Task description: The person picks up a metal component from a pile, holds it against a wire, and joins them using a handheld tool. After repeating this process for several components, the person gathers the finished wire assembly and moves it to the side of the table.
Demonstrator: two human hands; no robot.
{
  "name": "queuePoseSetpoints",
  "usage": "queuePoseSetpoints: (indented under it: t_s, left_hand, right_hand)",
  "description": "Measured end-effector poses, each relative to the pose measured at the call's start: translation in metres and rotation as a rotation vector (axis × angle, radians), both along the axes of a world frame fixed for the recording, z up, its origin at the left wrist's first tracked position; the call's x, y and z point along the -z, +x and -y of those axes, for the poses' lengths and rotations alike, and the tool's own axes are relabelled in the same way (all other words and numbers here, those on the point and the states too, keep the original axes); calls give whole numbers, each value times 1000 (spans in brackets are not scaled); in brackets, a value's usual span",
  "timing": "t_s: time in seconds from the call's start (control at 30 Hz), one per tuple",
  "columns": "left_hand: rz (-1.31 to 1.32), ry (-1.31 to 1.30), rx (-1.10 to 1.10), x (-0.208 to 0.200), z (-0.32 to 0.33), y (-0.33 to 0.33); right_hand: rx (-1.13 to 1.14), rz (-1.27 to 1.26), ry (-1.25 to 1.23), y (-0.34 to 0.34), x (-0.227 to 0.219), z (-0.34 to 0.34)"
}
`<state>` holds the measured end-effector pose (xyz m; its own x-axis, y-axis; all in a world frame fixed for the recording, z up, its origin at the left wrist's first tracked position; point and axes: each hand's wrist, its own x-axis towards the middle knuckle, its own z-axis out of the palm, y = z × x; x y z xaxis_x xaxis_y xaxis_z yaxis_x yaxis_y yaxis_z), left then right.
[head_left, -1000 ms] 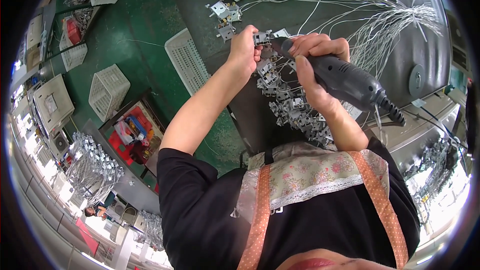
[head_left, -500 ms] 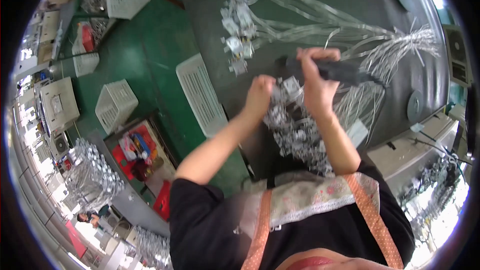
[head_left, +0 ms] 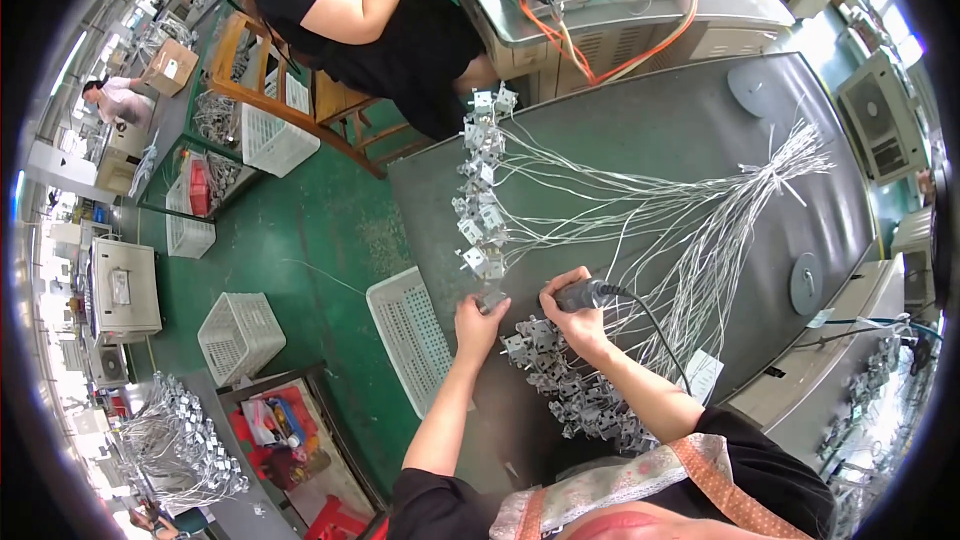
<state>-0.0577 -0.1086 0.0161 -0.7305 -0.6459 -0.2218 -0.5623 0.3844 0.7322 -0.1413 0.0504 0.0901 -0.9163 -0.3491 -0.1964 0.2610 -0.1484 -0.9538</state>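
Observation:
In my right hand (head_left: 580,328) is a dark grey corded power tool, probably an electric screwdriver (head_left: 590,292), its black cord running back toward my right forearm. My left hand (head_left: 478,328) pinches a small grey metal part (head_left: 490,300) just left of the tool. The tool's tip points toward that part; I cannot tell whether they touch. Below and between my arms lies a heap of silvery metal connectors (head_left: 585,385) with wires attached. Farther off, a column of similar connectors (head_left: 482,180) trails pale wires (head_left: 620,185) to a tied bunch at the right.
The dark worktable (head_left: 570,130) carries two grey discs (head_left: 806,285) at its right. A white perforated basket (head_left: 410,340) stands against its left edge, another white basket (head_left: 240,335) on the green floor. Beyond the table, a person in black (head_left: 350,20) sits by a wooden chair (head_left: 270,70).
The view has tilted up, bringing in the seated person and the machine bench. My right hand and the tool have turned, with the tip now toward my left hand.

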Motion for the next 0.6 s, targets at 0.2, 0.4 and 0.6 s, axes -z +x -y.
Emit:
queuePoseSetpoints:
  t_s: [0.2,0.4,0.6]
  left_hand:
    - [-393,-160,9,-10,-28,1]
    - [-271,45,42,-7,-46,20]
    - [-449,-82,26,-4,-44,12]
  right_hand:
    - [-42,-43,88,-7,-6,2]
    - [95,-296,116,-16,-86,4]
    - [54,-364,89,-28,-101,28]
